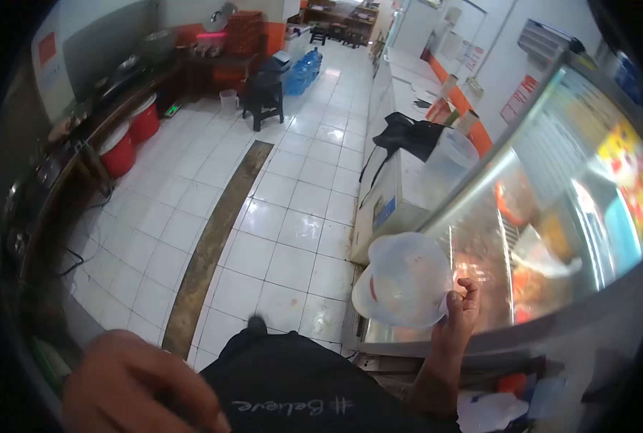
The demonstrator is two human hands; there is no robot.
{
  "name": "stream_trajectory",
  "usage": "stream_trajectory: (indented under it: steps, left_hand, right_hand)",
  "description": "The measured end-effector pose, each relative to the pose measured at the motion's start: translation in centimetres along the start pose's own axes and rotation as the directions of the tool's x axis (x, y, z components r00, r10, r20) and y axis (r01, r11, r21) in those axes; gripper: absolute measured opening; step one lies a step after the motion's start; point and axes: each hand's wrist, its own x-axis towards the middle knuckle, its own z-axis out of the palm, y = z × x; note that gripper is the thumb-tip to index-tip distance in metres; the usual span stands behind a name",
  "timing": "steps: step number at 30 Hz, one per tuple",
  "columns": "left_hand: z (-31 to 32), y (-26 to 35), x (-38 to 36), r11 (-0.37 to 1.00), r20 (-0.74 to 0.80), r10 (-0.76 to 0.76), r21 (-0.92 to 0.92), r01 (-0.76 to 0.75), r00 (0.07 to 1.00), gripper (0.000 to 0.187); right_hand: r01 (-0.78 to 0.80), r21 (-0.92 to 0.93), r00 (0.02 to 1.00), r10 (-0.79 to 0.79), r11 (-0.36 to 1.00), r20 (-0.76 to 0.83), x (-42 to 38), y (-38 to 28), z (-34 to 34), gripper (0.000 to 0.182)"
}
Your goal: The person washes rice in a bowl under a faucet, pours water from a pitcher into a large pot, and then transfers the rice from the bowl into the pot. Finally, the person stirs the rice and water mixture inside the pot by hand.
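Note:
My right hand (461,303) grips the right edge of a translucent plastic container (410,278) between thumb and fingers. The round container is tilted, with small reddish specks on its surface. A second whitish rounded plastic piece (363,297) shows at its left edge and overlaps it in this view. Both are in front of the lit glass display case (480,245). My left hand (144,386) is close to the camera at the lower left, near my dark apron (292,386). It is blurred, and its fingers bend down out of clear sight.
A chest freezer (390,184) with a black bag (411,135) and a clear tub (451,153) stands ahead. Red buckets (117,151) sit under the left counter. A black stool (266,94) and blue water bottles (305,72) stand on the tiled floor, crossed by a brown strip (216,242).

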Motion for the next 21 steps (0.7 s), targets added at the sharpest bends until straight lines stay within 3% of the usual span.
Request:
stream_trajectory:
  steps: [5,7,10,11,12,16,19,21]
  left_hand:
    - [-7.4,-11.0,1.4,0.999,-0.004,0.033,0.007,-0.033,0.999,0.027]
    - [-11.3,-15.3,2.2,0.997,0.001,0.074,-0.012,-0.074,0.997,0.03]
    - [-17.1,-22.2,4.6,0.979,0.055,0.194,-0.07,-0.191,0.979,0.035]
    - [-18.6,-24.7,5.6,0.967,0.056,0.24,-0.098,-0.234,0.969,0.037]
    - [-20.2,-27.1,6.4,0.953,0.048,0.287,-0.118,-0.28,0.957,0.039]
    - [-24.0,-38.5,9.5,0.894,-0.121,0.411,-0.14,-0.426,0.903,0.046]
    - [-25.1,-48.8,11.6,0.939,-0.318,0.314,-0.036,-0.342,0.895,0.052]
    - [-25.5,-56.6,13.7,0.987,-0.255,0.151,-0.004,-0.158,0.955,0.056]
  right_hand:
    - [0.007,-0.002,0.994,-0.008,1.0,-0.105,9.4,3.8,5.0,0.038]
    - [0.035,0.009,0.996,-0.034,0.999,-0.08,12.0,4.9,6.1,0.04]
    - [0.17,0.012,0.962,-0.164,0.985,-0.218,15.9,6.3,8.1,0.041]
    - [0.197,0.0,0.963,-0.194,0.98,-0.188,16.8,6.5,8.4,0.042]
    - [0.226,-0.016,0.962,-0.225,0.974,-0.155,18.0,6.6,8.8,0.043]
    - [0.256,-0.111,0.9,-0.278,0.96,-0.337,21.7,6.1,12.0,0.045]
    - [0.246,-0.26,0.822,-0.343,0.934,-0.453,24.3,6.3,12.3,0.043]
    - [0.237,-0.419,0.783,-0.427,0.877,-0.451,25.8,6.5,11.1,0.032]
